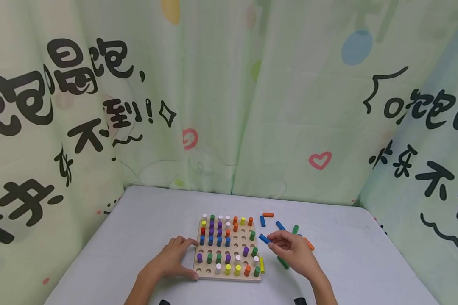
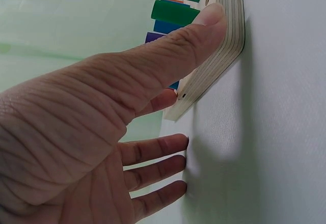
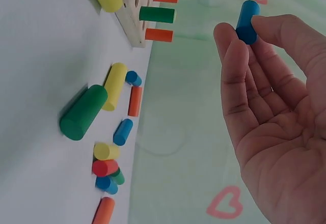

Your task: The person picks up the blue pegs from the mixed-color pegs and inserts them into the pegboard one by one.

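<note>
A wooden pegboard (image 1: 229, 277) with rows of coloured pegs lies on the table. My left hand (image 1: 174, 258) rests at its left side. The thumb (image 2: 211, 18) touches the board's edge, the index fingertip sits farther along it, and the other fingers stretch out over the table. To the right of the board, my right hand (image 1: 291, 252) pinches a blue peg (image 3: 248, 23) between thumb and fingertips. That peg is raised above the table, tilted, near the board's right edge. A row of blue pegs (image 1: 210, 241) stands in the board's middle, with bare holes beside it.
Loose pegs lie right of the board, among them a green peg (image 3: 84, 113), a yellow peg (image 1: 262, 264), a red peg (image 3: 105, 168) and an orange peg (image 1: 268, 214). A printed curtain (image 1: 282, 106) hangs behind the white table (image 1: 137, 220).
</note>
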Demonstrator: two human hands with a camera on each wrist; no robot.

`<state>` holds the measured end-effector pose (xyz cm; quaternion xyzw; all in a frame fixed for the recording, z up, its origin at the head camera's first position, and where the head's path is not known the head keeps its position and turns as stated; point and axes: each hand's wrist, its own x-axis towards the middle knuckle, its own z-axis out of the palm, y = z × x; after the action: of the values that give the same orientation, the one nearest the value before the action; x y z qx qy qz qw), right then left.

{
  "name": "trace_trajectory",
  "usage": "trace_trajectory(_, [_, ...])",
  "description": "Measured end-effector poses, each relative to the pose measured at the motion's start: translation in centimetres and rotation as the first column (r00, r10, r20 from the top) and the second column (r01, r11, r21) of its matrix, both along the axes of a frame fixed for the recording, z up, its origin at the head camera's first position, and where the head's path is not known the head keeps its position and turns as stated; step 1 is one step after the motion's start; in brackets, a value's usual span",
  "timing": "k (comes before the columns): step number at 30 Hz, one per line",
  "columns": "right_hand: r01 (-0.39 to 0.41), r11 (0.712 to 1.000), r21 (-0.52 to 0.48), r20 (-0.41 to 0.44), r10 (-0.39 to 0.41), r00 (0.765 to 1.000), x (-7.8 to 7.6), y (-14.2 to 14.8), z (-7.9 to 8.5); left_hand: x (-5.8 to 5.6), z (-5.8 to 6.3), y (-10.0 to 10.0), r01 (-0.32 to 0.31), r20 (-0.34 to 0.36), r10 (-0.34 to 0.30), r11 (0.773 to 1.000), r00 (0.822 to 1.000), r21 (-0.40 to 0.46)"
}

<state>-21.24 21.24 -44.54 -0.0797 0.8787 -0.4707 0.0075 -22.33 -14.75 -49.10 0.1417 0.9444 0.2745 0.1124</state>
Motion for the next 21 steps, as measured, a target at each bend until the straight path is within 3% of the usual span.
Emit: trace_trajectory(21, [0.005,1.000,0.000,-0.009,-0.005,1.000,-1.0,-2.4,-0.5,0.1,0.1,0.0,-0.003,0.005,0.003,1.000,1.000,0.009])
